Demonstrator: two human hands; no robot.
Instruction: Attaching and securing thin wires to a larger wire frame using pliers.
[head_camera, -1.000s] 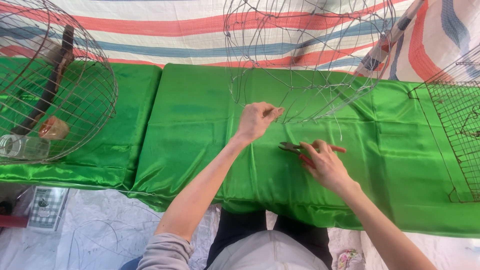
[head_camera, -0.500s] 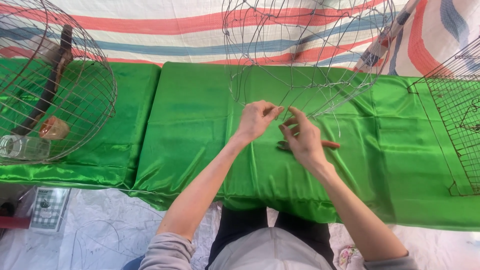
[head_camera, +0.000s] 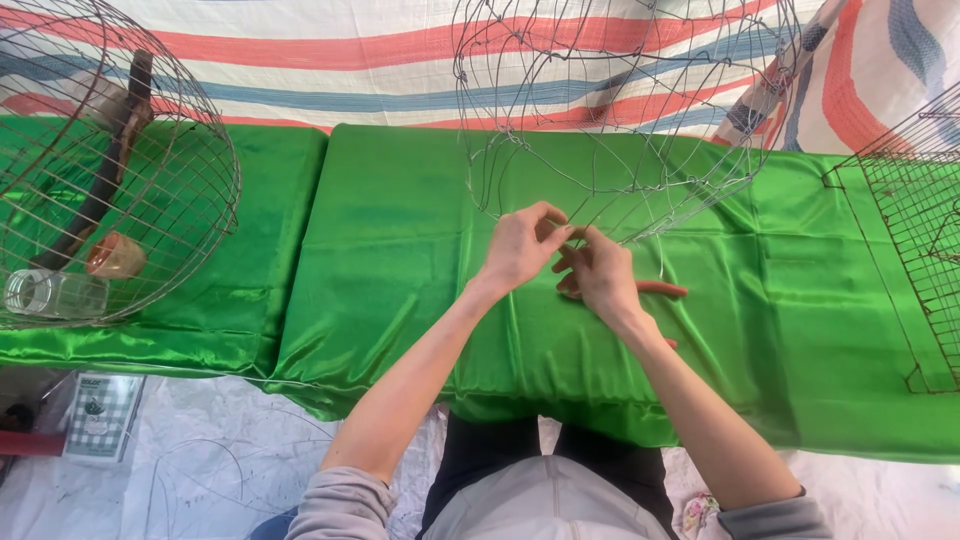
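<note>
Thin grey wire at the lower rim of a half-built wire frame (head_camera: 620, 110) is pinched by the fingers of both hands at frame centre. Left hand (head_camera: 520, 248) fingers are curled together on the wire; right hand (head_camera: 598, 275) fingers are pressed on the same strand, just beside. Red-handled pliers (head_camera: 662, 289) are seen lying on the surface under the right hand, partly hidden. The surface is covered with glossy, creased green cloth (head_camera: 400, 230). One domed wire cage (head_camera: 120, 170) is placed at upper left, one clear glass jar (head_camera: 55, 293) beside it. One flat mesh panel (head_camera: 915, 240) is at right. One checked rectangular packet (head_camera: 103, 413) lies at lower left.
</note>
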